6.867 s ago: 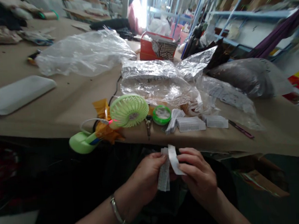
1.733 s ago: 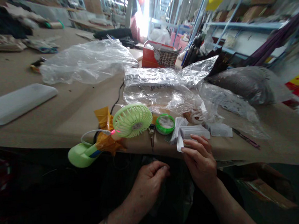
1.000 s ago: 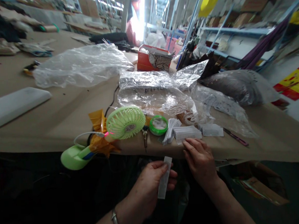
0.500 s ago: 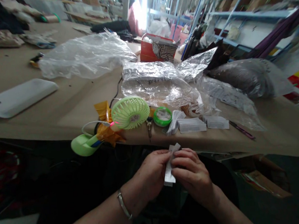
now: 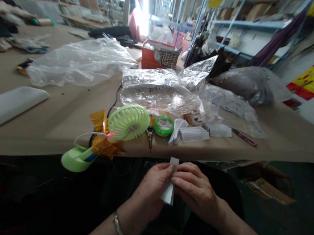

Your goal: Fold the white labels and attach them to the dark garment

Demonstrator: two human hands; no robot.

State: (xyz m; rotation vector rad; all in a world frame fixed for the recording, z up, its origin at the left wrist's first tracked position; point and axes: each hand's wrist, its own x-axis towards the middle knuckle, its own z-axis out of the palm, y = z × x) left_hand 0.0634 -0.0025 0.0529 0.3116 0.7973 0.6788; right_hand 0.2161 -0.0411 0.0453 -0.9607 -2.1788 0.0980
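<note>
A thin bundle of white paper labels [image 5: 168, 195] is in my left hand [image 5: 151, 191], thumb pressed on top, below the table's front edge. The bundle slants, its upper end poking out above the thumb. My right hand [image 5: 197, 191] has its fingers curled against the bundle's right side; its thumb is hidden. On the table just beyond are a stack of printed white labels [image 5: 194, 134], a smaller label stack [image 5: 219, 130] to its right, and a fanned-out label pile [image 5: 177, 131] to its left. A round green tub [image 5: 164, 126] with whitish contents stands beside the pile.
A green handheld fan [image 5: 129, 123] is fixed at the table edge with brown tape [image 5: 105, 144]. A small metal-tipped tool [image 5: 150, 138] lies beside it. Slim purple tool [image 5: 244, 137] lies at right. Clear plastic bags [image 5: 157, 90] and a red box [image 5: 152, 57] are behind.
The view has turned slightly, so the table things appear further left. The bundle tilts more; one end shows at its top where two crossed ends showed before. Both hands remain on it.
</note>
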